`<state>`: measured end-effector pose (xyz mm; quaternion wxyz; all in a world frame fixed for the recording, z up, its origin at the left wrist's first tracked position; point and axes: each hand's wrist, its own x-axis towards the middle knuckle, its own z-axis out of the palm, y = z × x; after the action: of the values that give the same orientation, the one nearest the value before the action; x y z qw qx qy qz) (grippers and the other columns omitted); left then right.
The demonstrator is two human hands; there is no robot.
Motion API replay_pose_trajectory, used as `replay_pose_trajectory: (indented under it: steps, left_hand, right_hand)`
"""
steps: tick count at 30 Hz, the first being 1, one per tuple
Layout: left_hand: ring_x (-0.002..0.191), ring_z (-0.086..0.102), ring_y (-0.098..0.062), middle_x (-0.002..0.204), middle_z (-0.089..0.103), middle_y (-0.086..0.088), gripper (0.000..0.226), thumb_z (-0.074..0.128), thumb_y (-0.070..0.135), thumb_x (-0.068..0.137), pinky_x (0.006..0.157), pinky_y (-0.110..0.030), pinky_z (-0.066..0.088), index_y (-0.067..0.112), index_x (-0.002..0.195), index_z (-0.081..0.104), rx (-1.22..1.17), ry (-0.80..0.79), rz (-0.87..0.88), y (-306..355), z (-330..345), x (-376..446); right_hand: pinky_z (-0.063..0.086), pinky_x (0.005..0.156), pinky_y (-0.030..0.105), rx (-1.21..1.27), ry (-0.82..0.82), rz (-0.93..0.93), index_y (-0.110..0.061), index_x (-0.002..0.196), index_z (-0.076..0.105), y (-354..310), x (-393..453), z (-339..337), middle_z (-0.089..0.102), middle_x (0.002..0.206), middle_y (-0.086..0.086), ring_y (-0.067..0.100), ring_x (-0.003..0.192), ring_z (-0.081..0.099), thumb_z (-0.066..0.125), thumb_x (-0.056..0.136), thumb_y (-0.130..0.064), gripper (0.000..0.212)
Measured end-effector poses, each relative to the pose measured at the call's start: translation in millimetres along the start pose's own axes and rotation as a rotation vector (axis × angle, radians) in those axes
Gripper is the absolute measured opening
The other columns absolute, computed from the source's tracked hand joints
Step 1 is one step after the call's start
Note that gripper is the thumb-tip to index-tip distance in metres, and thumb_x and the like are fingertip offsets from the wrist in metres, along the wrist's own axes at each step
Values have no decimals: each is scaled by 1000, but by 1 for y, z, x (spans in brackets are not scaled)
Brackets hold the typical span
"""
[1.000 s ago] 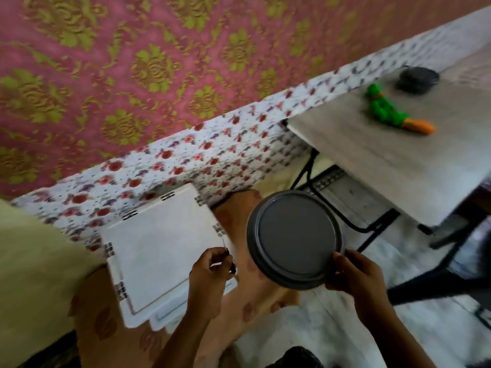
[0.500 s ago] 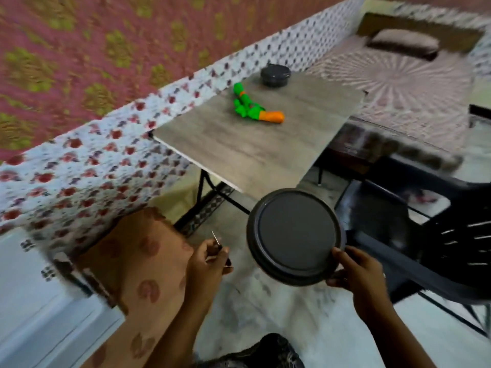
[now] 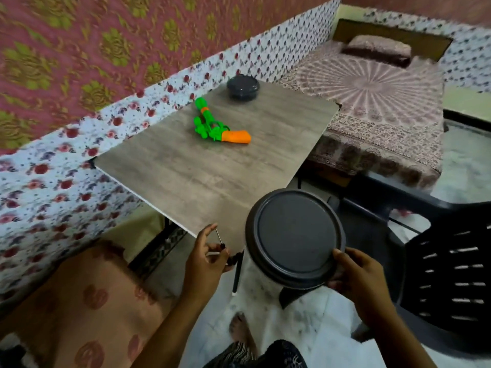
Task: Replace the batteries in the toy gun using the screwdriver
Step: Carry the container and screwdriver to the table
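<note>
Both hands grip near the table [image 3: 186,176] edge: left hand [image 3: 206,257] screwdriver [image 3: 219,236], right hand [image 3: 356,280] lid [image 3: 295,239].

The screwdriver [image 3: 220,239] shows only as a thin metal shaft rising from the left hand [image 3: 206,264]; its handle is mostly buried in the closed grip, and its tip is too small to tell the type. The round dark container [image 3: 295,239] in the right hand [image 3: 358,282] faces the camera lid-on, so its body and contents are hidden, and it covers the near right corner of the bench [image 3: 186,176]. The toy gun [image 3: 220,126], far across the bench from the container, is blurred; its battery cover and screws cannot be made out. Both forearms are cut off by the bottom edge. The black chair [image 3: 451,282] right of the container runs off the right edge.
</note>
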<state>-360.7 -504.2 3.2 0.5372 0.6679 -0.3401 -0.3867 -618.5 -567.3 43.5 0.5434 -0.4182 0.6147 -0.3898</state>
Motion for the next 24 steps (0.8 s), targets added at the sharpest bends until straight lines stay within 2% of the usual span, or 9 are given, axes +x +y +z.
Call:
replay_pose_trajectory:
  steps: [3, 7, 11, 17, 20, 24]
  left_hand:
    - [83, 67, -27, 89, 64, -12, 53, 65, 11, 85, 72, -47, 59, 53, 114, 48, 32, 52, -2, 4, 3, 46]
    - [77, 67, -25, 88, 63, -14, 50, 64, 9, 86, 69, -40, 60, 48, 112, 49, -37, 80, 4, 14, 2, 76]
    - [74, 67, -26, 87, 62, -17, 47, 63, 4, 86, 64, -32, 59, 41, 112, 51, -88, 148, -17, 22, -1, 98]
    - [75, 66, -28, 83, 61, -16, 48, 64, 3, 85, 63, -33, 59, 34, 118, 51, -121, 256, -63, 23, -6, 126]
    - [77, 67, -28, 87, 62, -16, 47, 64, 6, 85, 67, -36, 60, 32, 122, 50, -138, 306, -61, 25, -7, 145]
    - [76, 67, -26, 86, 62, -13, 47, 64, 7, 86, 66, -36, 60, 32, 124, 50, -176, 373, -32, 36, -3, 181]
  right_hand:
    - [54, 45, 29, -29, -37, 17, -5, 99, 63, -21, 52, 12, 59, 70, 23, 29, 50, 55, 56, 90, -16, 15]
    - [52, 41, 27, -56, -79, -2, 1, 100, 62, -43, 93, 32, 61, 76, 22, 27, 51, 56, 55, 90, -12, 18]
    - [52, 40, 24, -68, -154, 2, 2, 103, 59, -69, 133, 59, 61, 77, 18, 18, 39, 56, 54, 90, -10, 18]
    - [48, 36, 22, -81, -249, 38, -3, 102, 58, -98, 182, 105, 61, 60, 16, 17, 34, 56, 55, 90, -13, 15]
    - [53, 41, 26, -99, -305, 7, -4, 101, 58, -114, 207, 125, 61, 69, 20, 18, 37, 58, 55, 90, -12, 14]
    - [56, 47, 30, -175, -352, -37, -3, 106, 59, -129, 247, 146, 63, 67, 21, 24, 43, 61, 55, 90, -14, 19]
